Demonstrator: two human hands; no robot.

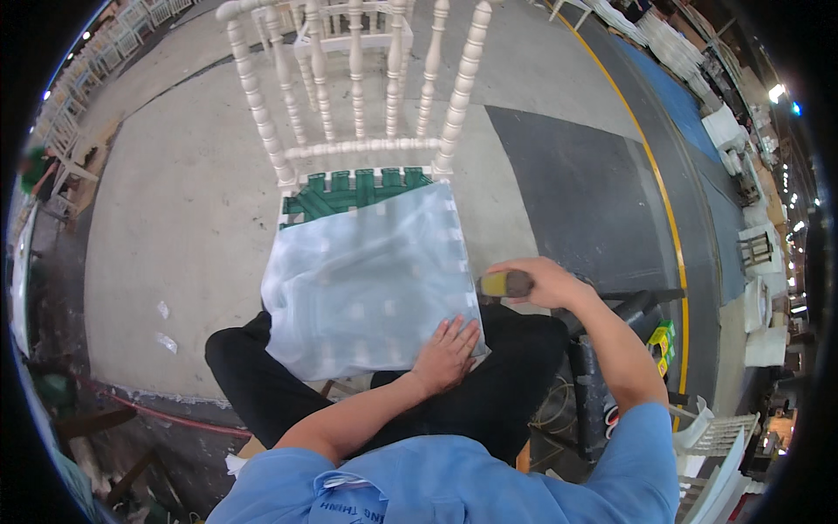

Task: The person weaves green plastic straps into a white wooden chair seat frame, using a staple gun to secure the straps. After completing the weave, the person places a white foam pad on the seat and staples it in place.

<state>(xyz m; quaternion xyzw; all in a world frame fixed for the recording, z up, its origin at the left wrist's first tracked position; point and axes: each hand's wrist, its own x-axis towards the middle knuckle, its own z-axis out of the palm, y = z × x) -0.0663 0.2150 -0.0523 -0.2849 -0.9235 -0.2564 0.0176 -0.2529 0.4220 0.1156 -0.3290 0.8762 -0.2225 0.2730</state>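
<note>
A cream wooden chair with turned back spindles stands in front of me, its seat over my knees. Green woven webbing shows along the rear of the seat. Thin, pale, see-through cloth covers the rest and hangs over the near edge. My left hand lies flat on the cloth at the near right corner, fingers stretched out. Beside the seat's right edge, my right hand is closed round a blurred yellow and dark staple gun; whether its nose touches the frame cannot be told.
Another cream chair stands behind this one. At my right are a black padded stand and a green and yellow box. A red hose runs along the floor at left. Rows of chairs line the far left.
</note>
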